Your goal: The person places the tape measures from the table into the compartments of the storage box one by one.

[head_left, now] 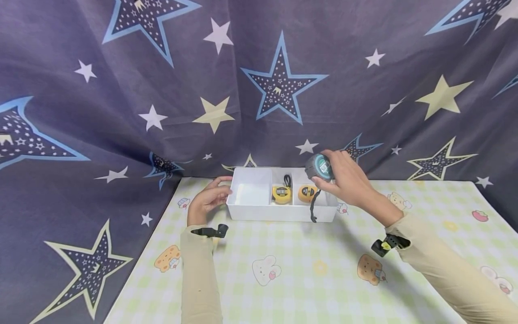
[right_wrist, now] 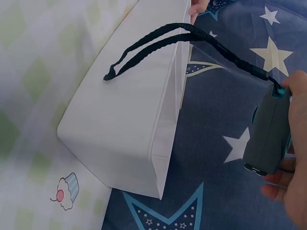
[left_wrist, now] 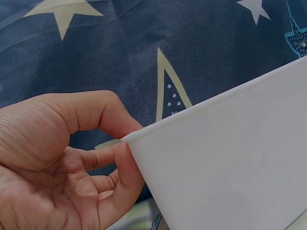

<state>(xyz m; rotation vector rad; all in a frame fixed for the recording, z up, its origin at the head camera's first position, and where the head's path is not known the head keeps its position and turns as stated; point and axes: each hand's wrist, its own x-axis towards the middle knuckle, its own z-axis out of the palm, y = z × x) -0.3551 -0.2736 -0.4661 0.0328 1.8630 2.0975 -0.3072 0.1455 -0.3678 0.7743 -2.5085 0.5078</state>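
Note:
My right hand [head_left: 349,176] grips a dark grey tape measure [head_left: 319,167] with a teal label, held up over the right end of a white divided box [head_left: 279,213]. From the tape measure a black wrist strap [right_wrist: 230,56] hangs down past the front wall of the box. At the box's left end, my left hand [head_left: 210,196] pinches the rim corner between thumb and fingers, as the left wrist view shows close up. Inside, a yellow tape measure [head_left: 281,194] with a black strap lies in the middle compartment. The right compartment holds an orange-yellow tape measure [head_left: 306,193].
The box stands at the back of a table with a green-checked, cartoon-printed cloth [head_left: 291,288]. Right behind it hangs a dark curtain [head_left: 267,144] printed with stars. A small black wrist camera [head_left: 221,231] sits on the left sleeve, and another camera [head_left: 380,247] on the right.

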